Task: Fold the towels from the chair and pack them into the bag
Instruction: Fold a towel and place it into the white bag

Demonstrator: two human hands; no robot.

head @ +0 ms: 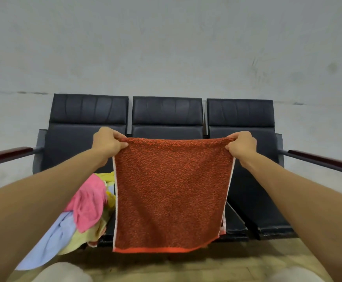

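An orange-red towel [171,192] hangs spread out in front of me, folded double over its top edge. My left hand [107,142] pinches its top left corner and my right hand [241,146] pinches its top right corner, both held up at the same height. Behind and below it stands a black three-seat chair [167,112]. A heap of towels, pink [89,204], yellow [107,177] and light blue [50,241], lies on the left seat and spills over its front edge. No bag is in view.
Dark red armrests stick out at the far left [7,154] and far right [325,161] of the chair. A grey wall [166,47] rises behind it. A beige floor [186,269] lies in front. My knees [64,273] show at the bottom edge.
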